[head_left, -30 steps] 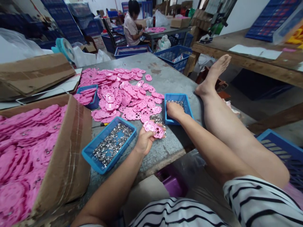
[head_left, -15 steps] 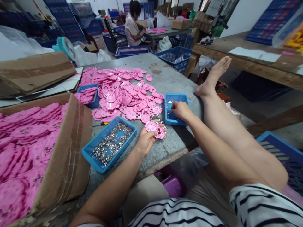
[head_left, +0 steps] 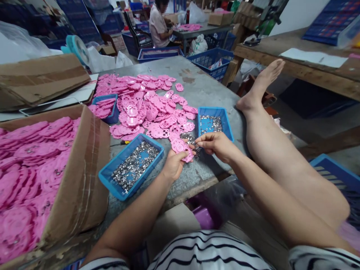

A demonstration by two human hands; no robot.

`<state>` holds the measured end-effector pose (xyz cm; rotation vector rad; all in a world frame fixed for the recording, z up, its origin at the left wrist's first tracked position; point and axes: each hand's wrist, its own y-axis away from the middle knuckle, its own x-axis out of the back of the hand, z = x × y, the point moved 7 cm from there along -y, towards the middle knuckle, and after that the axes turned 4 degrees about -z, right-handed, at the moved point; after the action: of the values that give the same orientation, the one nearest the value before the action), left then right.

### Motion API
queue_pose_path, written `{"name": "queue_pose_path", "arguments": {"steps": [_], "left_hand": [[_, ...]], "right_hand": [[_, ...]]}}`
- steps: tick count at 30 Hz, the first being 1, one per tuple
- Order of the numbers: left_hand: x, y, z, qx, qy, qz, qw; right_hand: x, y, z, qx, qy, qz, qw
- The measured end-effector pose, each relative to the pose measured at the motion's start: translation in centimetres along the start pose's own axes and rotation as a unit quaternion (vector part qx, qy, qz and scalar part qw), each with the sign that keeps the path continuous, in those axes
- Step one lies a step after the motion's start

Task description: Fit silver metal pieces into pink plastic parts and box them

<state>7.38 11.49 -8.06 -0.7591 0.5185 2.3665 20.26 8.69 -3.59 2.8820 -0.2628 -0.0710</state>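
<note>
A pink plastic piece with dark holes (head_left: 179, 145) is gripped in my left hand (head_left: 173, 165), its thumb pressed on the face. Just right of it my right hand (head_left: 218, 145) is closed in a pinch; whatever sits between the fingertips is too small to make out. Behind that hand stands a blue tray (head_left: 229, 125) with small shiny metal parts (head_left: 215, 123). A longer blue tray (head_left: 105, 182) of similar metal parts lies left of my left hand. More metal bits (head_left: 188, 138) are loose on the table beyond the held piece.
A heap of pink pieces (head_left: 149, 108) covers the table's middle. At left stands a cardboard box (head_left: 87, 161) full of them, with a small blue bin (head_left: 114, 112) behind. My bare leg (head_left: 270, 138) rests at the table's right edge. A co-worker (head_left: 159, 28) sits farther back.
My right hand has come out of the right blue tray, moving left and nearer to the pink piece. My left hand keeps holding that piece, tilted slightly differently. The view has shifted a little.
</note>
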Motion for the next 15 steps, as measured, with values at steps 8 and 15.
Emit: {"name": "queue_pose_path", "arguments": {"steps": [8,15], "left_hand": [[-0.8,0.6,-0.6,0.002,-0.052,0.014,0.999],[-0.5,0.5,-0.5,-0.009,-0.067,0.035,0.997]], "right_hand": [[-0.1,2.3,1.6,0.096,0.053,0.074,0.991],[-0.2,2.5,1.5,0.182,0.180,0.095,0.962]]}}
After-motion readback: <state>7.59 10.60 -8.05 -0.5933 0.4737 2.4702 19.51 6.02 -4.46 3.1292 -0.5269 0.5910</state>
